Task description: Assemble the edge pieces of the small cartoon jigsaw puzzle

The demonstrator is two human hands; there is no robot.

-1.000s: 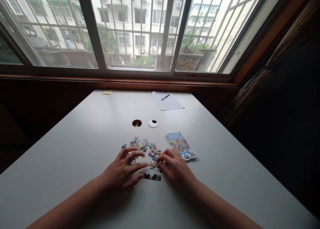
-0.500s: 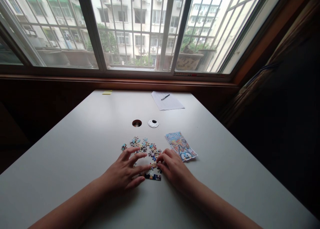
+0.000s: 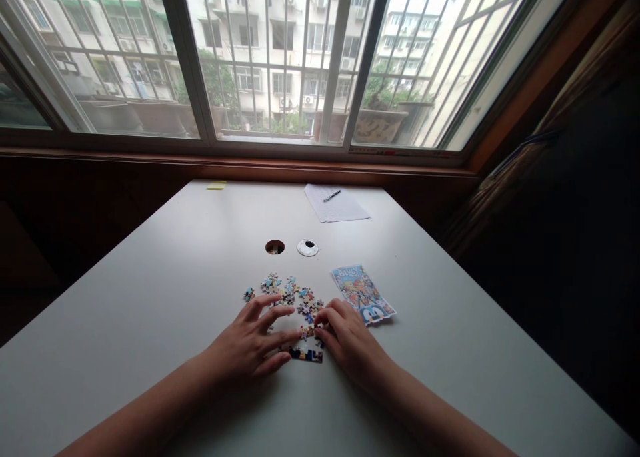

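Multicoloured puzzle pieces [image 3: 309,304] dot a plain white table [image 3: 150,297].

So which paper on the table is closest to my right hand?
The colourful printed sheet, just beside your right hand; the white paper under the pen and the yellow slip lie much farther off.

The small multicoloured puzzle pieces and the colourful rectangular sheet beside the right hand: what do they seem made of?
The small multicoloured puzzle pieces are probably printed cardboard: they look thin and flat, with cut knobs; they are too small to judge the finish. The colourful rectangular sheet seems to be printed paper, perhaps smooth: it looks thin, and its lower edge is uneven.
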